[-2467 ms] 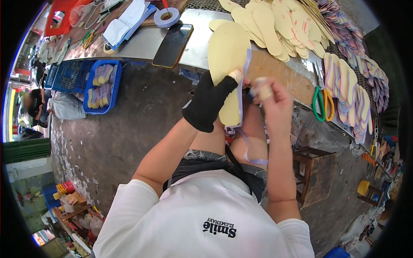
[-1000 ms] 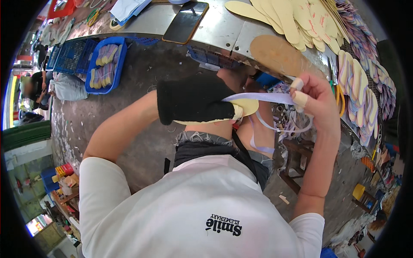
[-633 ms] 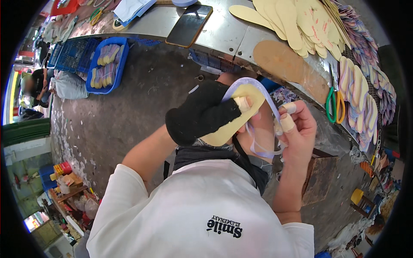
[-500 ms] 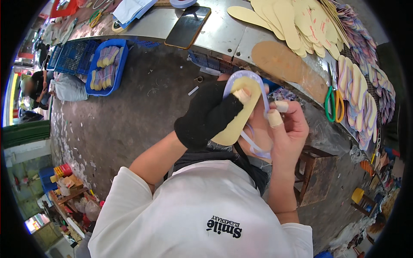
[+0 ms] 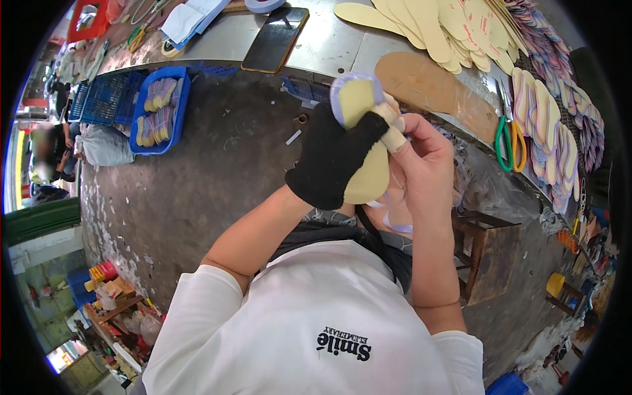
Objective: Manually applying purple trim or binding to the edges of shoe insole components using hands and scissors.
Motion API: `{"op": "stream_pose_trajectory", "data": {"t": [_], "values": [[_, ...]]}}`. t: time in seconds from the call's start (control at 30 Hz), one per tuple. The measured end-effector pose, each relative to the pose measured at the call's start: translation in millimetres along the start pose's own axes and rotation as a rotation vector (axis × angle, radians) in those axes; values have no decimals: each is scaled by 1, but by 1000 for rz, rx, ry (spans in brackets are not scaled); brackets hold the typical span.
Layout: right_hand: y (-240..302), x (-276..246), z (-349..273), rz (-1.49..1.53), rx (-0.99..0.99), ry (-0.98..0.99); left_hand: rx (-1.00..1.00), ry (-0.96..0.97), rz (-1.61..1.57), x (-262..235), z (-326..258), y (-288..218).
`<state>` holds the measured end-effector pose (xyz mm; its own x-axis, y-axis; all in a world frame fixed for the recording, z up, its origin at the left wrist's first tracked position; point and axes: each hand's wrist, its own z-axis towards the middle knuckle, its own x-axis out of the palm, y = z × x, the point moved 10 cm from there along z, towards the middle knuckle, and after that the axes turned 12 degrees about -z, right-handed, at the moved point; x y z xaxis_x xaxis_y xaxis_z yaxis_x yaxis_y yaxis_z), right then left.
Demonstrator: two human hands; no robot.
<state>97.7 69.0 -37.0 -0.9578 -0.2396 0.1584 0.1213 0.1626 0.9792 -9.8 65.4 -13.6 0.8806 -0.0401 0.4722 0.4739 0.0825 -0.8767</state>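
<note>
Insole [image 5: 370,176] at centre, near side of the metal bench [image 5: 327,47], gripped by gloved left hand [image 5: 342,151]; I see right hand [image 5: 426,153], now closer in, pinching its right edge, apparently securing lilac ribbon [image 5: 337,100].

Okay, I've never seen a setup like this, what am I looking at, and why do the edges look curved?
There's no machine, just a person's own hands. The view comes from a wide camera on their head, looking down; its fisheye lens bends straight lines. The left hand, in a black glove, grips a pale yellow insole, while the right hand is at its edge, which a purple ribbon borders at the top. On the metal table lie a phone, scissors and piles of insoles.
</note>
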Motion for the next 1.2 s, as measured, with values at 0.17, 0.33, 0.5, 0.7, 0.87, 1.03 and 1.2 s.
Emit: {"op": "stream_pose_trajectory", "data": {"t": [0.17, 0.33, 0.5, 0.7, 0.87, 1.03, 1.2], "values": [[9, -10, -4, -129, -144, -81, -47, -232, -117, -17, 2, -2], [8, 0, 1, -147, -85, 81, 3, -282, -64, -19, 6, -5], [10, -7, 11, -184, -155, 18, -41, 51, 11, 0, 18, 2], [-12, -16, 13, -84, 155, -58, -157, -5, -162, -28, 0, 35], [-23, -19, 7, -3, 119, -27, -118, -219, -282, -32, -2, 26], [-8, -10, 7, -90, -55, 73, -43, -198, -205, -21, 1, 15], [-24, -16, 9, -169, -61, 201, -123, -40, 252, -27, 4, 25]]}}
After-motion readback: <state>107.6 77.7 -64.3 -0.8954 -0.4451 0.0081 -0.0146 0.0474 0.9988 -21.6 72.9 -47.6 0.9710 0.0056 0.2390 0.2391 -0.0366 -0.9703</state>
